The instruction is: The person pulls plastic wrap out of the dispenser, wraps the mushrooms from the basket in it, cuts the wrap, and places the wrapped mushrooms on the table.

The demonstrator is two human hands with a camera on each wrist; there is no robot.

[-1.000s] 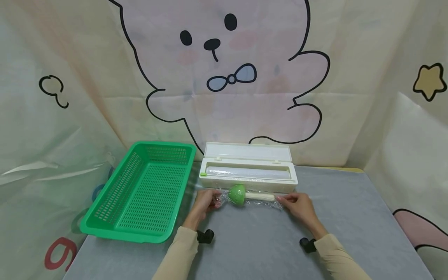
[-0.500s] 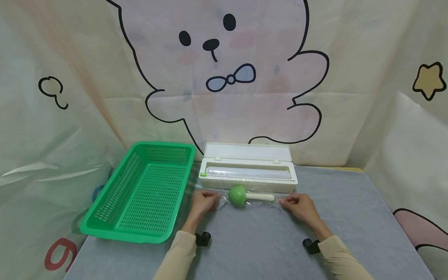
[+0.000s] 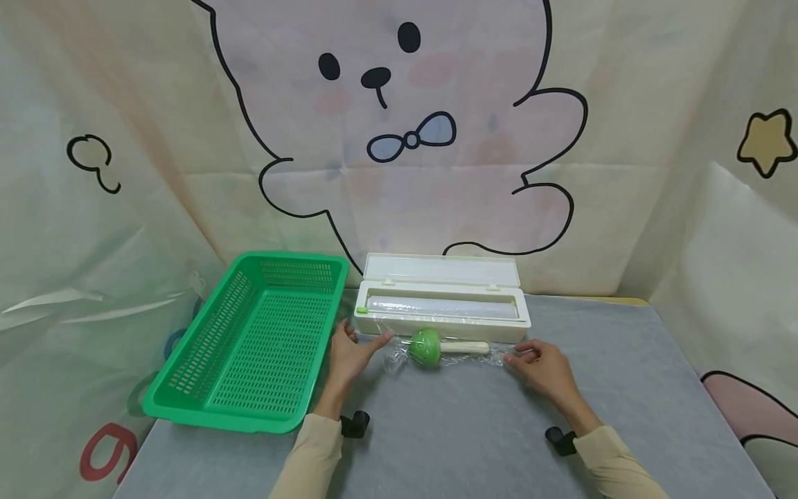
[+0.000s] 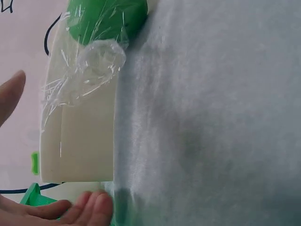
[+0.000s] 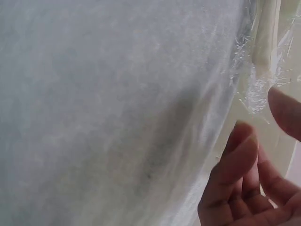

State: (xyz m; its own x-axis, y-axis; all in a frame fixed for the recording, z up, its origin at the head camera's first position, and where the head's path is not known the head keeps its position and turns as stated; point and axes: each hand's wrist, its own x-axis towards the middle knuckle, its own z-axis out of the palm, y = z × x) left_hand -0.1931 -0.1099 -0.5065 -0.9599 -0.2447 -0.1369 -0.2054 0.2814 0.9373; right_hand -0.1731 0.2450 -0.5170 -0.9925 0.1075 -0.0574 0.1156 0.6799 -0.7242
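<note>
In the head view, an object with a rounded green head (image 3: 425,348) and a pale stick-like handle (image 3: 466,347) lies on its side in clear plastic wrap (image 3: 394,356). Crumpled film bunches at both of its ends. My left hand (image 3: 346,357) is just left of the wrapped object, thumb spread from the fingers and nothing between them. To the right of the handle is my right hand (image 3: 548,372); in the right wrist view its thumb (image 5: 284,112) stands apart from the bent fingers, with a gap to the film. Directly behind lies a white cling film dispenser (image 3: 436,328), lid up, roll inside.
A green perforated basket (image 3: 303,388) stands on the left, close beside my left hand. Grey cloth (image 3: 461,436) covers the table. Behind the table hangs a curtain (image 3: 474,208) printed with a cartoon bear.
Both hands have let go of the film ends and drawn outward, the left toward the basket, the right slightly rightward. The wrapped object has shifted slightly right.
</note>
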